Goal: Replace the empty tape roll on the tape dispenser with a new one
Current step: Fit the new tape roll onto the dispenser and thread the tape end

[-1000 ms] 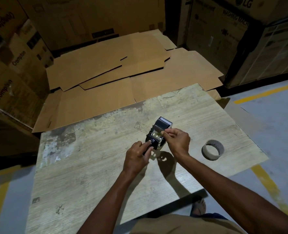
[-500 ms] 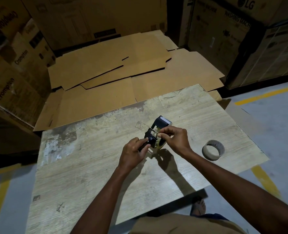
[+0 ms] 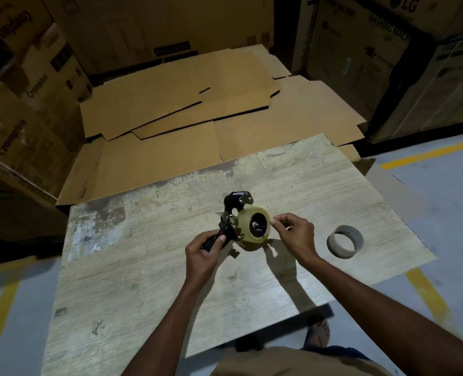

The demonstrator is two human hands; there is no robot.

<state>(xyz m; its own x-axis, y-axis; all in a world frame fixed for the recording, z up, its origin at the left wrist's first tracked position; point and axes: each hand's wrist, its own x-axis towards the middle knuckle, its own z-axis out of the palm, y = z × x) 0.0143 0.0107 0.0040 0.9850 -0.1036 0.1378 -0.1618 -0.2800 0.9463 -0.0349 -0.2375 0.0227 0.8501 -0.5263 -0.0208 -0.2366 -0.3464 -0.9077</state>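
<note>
A black tape dispenser is held just above the wooden table, turned on its side. A full roll of clear tape sits on its spindle, its open core facing me. My left hand grips the dispenser's handle at the lower left. My right hand is at the roll's right side, thumb and forefinger pinched at its rim. The empty cardboard tape core lies flat on the table to the right of my right hand.
Flattened cardboard sheets lie beyond the table's far edge. Stacked cartons stand at the left and large boxes at the back right. Yellow floor lines run along the grey floor beside the table.
The dispenser has been turned so the tape roll's side faces me. My right hand moved from the dispenser's top to the roll's right rim. My left hand slid lower on the handle.
</note>
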